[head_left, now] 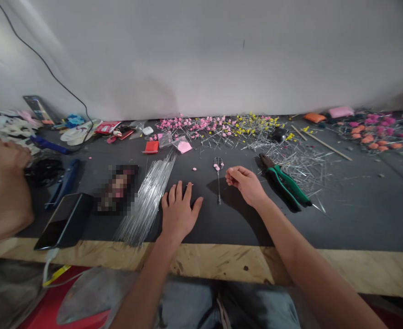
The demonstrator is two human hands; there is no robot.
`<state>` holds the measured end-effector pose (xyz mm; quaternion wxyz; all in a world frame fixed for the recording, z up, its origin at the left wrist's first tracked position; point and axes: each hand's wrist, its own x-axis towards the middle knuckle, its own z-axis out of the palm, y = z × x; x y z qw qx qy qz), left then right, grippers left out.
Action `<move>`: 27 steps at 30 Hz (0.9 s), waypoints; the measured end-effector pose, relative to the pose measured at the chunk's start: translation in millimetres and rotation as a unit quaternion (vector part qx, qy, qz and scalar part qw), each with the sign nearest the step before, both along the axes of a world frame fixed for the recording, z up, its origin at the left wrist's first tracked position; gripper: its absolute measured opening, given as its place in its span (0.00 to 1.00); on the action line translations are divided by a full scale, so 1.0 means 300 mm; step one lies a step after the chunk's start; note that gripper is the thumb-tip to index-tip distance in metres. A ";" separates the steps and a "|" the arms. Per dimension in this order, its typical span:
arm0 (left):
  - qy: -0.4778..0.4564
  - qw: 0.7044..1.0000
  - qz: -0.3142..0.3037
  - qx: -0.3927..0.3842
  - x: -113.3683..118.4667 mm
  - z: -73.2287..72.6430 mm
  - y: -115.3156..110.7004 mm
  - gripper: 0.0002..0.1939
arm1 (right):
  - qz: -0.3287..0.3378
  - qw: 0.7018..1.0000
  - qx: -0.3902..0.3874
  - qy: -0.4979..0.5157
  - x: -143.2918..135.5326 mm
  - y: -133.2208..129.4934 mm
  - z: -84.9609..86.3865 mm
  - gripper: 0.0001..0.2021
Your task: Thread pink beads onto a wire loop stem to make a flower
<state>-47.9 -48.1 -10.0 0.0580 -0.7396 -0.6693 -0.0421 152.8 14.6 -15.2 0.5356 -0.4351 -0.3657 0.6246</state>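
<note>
My left hand (179, 212) lies flat on the dark work surface with its fingers spread, just right of a bundle of straight silver wires (149, 196). My right hand (244, 183) is closed, thumb and fingertips pressed together; whatever may be between them is too small to make out. Between the hands lies a twisted wire stem (218, 187) with a looped head that carries small pink lumps (217, 167). A separate pink bit (194, 169) rests above my left hand. Green-handled pliers (286, 183) lie to the right of my right hand.
Along the wall are wire stems with pink tips (194, 125) and yellow tips (256, 124). Loose wires (297, 162) lie behind the pliers. At left are a phone on a dark block (64, 221), a blue tool (64, 183) and another person's hand (7, 157). A wooden edge (218, 262) runs in front.
</note>
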 end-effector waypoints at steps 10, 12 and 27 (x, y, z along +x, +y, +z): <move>0.000 1.000 0.001 -0.009 0.006 0.007 -0.002 0.28 | -0.005 1.000 -0.006 -0.006 -0.001 0.002 -0.001 0.12; -0.003 1.000 0.000 -0.009 0.005 0.007 -0.001 0.28 | -0.005 1.000 -0.005 -0.001 -0.001 0.001 -0.001 0.11; -0.004 1.000 -0.007 -0.007 0.008 0.003 0.003 0.26 | -0.001 1.000 0.001 -0.001 -0.002 0.000 0.000 0.11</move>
